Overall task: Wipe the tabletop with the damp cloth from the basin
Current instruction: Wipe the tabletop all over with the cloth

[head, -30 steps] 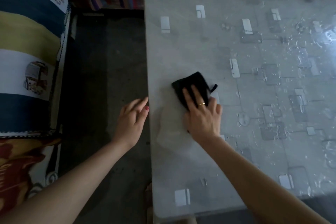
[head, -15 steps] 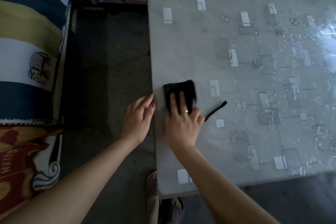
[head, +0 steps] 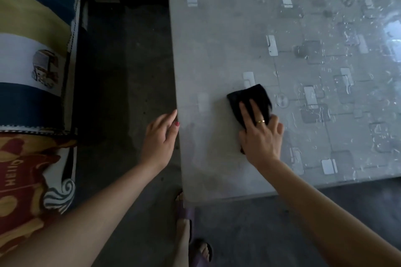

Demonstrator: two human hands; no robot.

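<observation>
right hand (head: 261, 136) flat on black cloth (head: 249, 98) on tabletop (head: 217, 39) – left hand (head: 160, 136) (fingers relaxed) prob. touching tbl edge

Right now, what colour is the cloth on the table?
Black; the cloth shows best in the head view, under the right hand.

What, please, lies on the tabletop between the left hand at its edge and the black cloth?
Nothing stands there: in the head view only bare tabletop separates the left hand from the black cloth under the right hand.
</observation>
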